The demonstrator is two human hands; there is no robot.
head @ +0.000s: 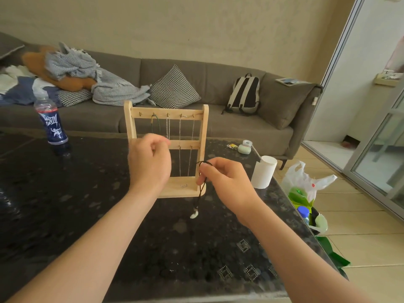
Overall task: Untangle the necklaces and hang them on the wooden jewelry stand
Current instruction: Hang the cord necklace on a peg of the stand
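The wooden jewelry stand (204, 136) stands upright on the dark table (87, 204). Several thin chains (180, 132) and a green cord hang from its top hooks. My right hand (223, 178) pinches a black cord necklace (200, 193) just right of the stand's base; its white pendant (194, 214) dangles near the tabletop. My left hand (149, 162) is raised in front of the stand's left side with fingers curled; whether it holds a chain is hidden.
A blue plastic bottle (51, 123) stands at the table's far left. A paper roll (263, 171), a small case (244, 148) and tape sit near the right edge. A grey sofa (218, 84) lies behind; bags (306, 182) stand on the floor at right.
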